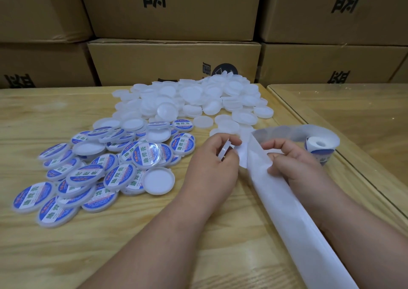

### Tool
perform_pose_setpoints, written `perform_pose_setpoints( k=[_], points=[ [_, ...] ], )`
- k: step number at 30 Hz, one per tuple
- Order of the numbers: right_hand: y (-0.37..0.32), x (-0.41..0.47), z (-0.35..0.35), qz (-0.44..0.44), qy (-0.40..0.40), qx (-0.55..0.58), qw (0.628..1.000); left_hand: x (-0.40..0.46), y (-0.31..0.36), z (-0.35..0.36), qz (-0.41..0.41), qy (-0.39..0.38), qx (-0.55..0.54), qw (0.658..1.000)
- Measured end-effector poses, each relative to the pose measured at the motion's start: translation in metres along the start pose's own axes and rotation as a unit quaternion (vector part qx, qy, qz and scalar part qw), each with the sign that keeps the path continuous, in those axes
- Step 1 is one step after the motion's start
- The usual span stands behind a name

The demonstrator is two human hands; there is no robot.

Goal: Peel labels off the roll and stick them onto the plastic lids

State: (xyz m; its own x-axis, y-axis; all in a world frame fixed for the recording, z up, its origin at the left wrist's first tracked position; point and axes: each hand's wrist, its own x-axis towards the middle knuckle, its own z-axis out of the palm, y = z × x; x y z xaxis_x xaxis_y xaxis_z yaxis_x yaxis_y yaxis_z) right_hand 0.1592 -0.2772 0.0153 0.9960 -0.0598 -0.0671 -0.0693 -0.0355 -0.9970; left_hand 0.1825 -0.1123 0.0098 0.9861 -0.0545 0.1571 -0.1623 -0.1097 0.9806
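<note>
Head view — left hand [212, 160] pinches lid [224, 152]; right [293, 158] grips backing strip [276, 191].

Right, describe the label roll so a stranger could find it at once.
Start at the wooden table and go to its right edge, beside the seam with the next table. The label roll stands there, just past the right hand. Unlike the flat lids, it is a wound coil with white backing strip trailing from it.

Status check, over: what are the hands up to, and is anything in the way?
Left hand holds a bare lid on edge. Right hand grips the backing strip from the roll. Nothing in the way.
</note>
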Motion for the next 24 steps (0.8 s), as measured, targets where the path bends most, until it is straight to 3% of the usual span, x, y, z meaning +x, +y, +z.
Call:
perform_pose_setpoints(
  k=[13,17,24],
  points=[
    [0.002,0.0,0.001,-0.012,0.043,0.023,0.999,-0.002,0.007,-0.006,-0.029,0.069,-0.078,0.994],
    [0.001,-0.003,0.005,-0.083,0.057,0.047,0.994,-0.003,0.01,-0.006,-0.033,0.06,-0.092,0.993],
    [0.006,-0.002,0.005,-0.175,0.082,-0.04,0.98,-0.007,0.013,-0.005,-0.024,0.0,-0.105,0.994]
  ],
)
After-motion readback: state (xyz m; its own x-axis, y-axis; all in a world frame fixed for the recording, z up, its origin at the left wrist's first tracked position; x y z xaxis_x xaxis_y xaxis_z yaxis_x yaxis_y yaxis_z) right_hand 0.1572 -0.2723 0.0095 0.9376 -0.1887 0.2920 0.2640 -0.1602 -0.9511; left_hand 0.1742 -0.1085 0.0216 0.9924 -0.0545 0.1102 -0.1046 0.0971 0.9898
